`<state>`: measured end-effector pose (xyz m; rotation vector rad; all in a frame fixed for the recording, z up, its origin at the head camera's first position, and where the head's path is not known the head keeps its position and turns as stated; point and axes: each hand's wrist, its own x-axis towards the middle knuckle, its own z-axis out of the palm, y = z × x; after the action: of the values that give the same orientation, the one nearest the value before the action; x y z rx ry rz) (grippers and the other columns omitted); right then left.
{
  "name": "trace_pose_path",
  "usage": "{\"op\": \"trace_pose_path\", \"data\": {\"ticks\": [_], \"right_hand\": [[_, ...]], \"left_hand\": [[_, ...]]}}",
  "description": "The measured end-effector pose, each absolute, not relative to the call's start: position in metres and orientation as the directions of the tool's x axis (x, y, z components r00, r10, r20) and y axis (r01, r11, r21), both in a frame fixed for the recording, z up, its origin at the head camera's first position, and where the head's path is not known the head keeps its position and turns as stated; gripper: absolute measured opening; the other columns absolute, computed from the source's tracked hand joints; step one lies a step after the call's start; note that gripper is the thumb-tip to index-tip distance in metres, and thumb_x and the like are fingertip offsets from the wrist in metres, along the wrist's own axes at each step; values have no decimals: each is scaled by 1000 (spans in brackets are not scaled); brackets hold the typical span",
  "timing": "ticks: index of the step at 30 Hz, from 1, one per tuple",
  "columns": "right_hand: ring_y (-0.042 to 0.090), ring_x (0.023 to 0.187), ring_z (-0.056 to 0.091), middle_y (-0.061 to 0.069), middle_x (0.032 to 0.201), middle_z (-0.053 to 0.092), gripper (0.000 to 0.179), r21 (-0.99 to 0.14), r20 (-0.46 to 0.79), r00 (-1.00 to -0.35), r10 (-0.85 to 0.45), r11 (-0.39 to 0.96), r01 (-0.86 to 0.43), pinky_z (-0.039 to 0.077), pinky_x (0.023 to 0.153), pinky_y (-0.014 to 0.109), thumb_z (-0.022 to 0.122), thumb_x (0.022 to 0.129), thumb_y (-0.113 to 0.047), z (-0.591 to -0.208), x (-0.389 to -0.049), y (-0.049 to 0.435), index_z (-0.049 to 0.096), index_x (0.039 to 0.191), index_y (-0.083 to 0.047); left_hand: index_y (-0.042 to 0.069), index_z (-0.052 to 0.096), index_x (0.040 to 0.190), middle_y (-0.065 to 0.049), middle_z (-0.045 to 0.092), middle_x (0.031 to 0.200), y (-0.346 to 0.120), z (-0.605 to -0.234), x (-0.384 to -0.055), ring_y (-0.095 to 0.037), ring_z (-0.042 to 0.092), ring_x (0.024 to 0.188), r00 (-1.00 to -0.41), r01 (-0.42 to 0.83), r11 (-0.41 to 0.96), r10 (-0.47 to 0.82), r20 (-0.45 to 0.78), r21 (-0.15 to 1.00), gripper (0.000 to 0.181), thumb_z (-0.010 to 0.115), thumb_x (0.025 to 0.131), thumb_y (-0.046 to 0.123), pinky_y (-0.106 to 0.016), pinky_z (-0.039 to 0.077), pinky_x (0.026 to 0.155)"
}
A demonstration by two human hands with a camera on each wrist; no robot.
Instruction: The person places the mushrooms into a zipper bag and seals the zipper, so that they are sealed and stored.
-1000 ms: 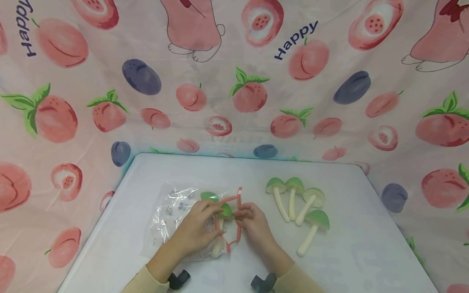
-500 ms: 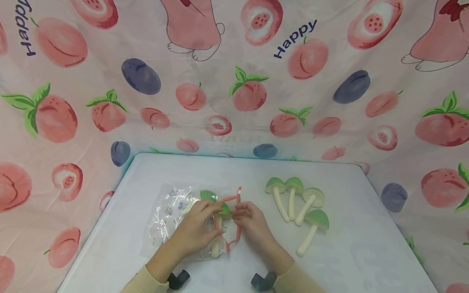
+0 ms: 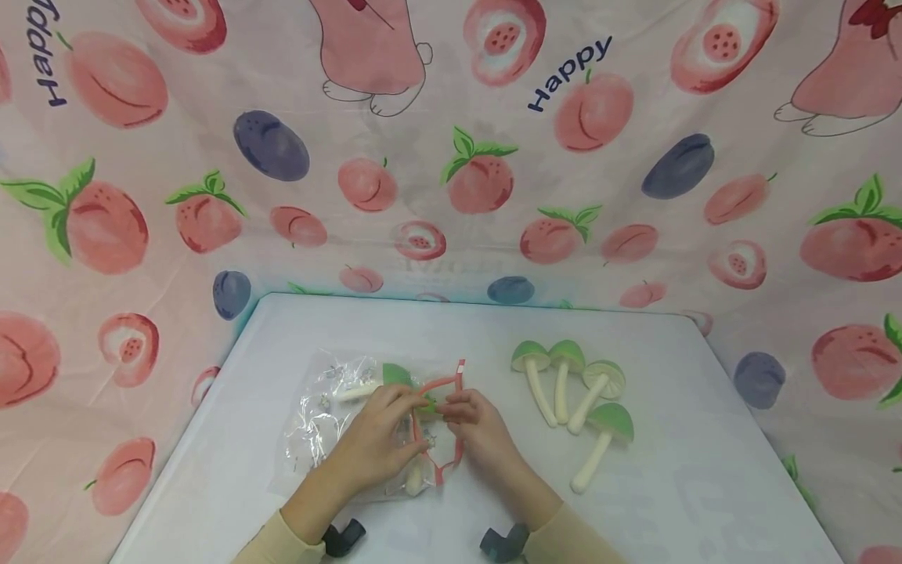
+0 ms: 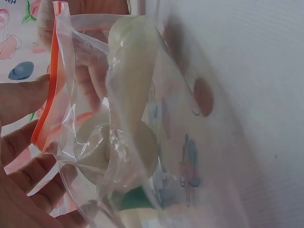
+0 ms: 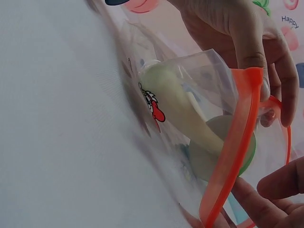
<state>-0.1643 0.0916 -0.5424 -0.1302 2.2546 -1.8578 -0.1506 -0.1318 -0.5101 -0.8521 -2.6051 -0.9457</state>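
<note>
A clear zip bag [image 3: 306, 439] with a red-orange zip rim lies on the left half of the table, its mouth spread toward the right. My left hand [image 3: 373, 442] holds the bag by this rim. Just inside the mouth is a toy mushroom [image 5: 178, 102], green-capped with a pale stem. Fingers of my right hand [image 3: 486, 431] reach into the mouth and touch the cap; in the right wrist view the thumb stands apart from it. Deeper in the bag lies another mushroom [image 3: 397, 374], partly hidden behind my left hand.
Several loose green-capped mushrooms [image 3: 564, 356] lie right of the bag, the nearest mushroom [image 3: 611, 423] beside my right hand. The white table [image 3: 690, 470] is backed by a fruit-print cloth [image 3: 437, 125]. Black wrist mounts [image 3: 345, 538] sit below both wrists.
My right fingers have moved slightly left, and the mushroom at the mouth has slid deeper into the bag. The deeper mushroom has also shifted left. My left hand stays put.
</note>
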Motion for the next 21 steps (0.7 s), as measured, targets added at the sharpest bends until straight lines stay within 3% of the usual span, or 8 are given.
{"op": "trace_pose_path", "data": {"ticks": [10,21], "right_hand": [[40,127,70,21,129,75,39,-982,-99,-975,-197,178,63,56,111,52,60,98,5,-545,-164,91,58,137,1],[42,137,63,20,134,74,39,-982,-100,-960,-260,183,53,44,121,63,57,100,2,-544,-165,93,57,139,-1]], "left_hand": [[17,72,131,7,64,132,-132,-511,-150,-13,60,126,-808,589,623,440,392,515,62,99,75,17,-37,59,107],[16,72,130,7,64,131,-133,-511,-151,-14,60,126,-804,594,622,439,401,510,61,99,75,17,-37,58,108]]}}
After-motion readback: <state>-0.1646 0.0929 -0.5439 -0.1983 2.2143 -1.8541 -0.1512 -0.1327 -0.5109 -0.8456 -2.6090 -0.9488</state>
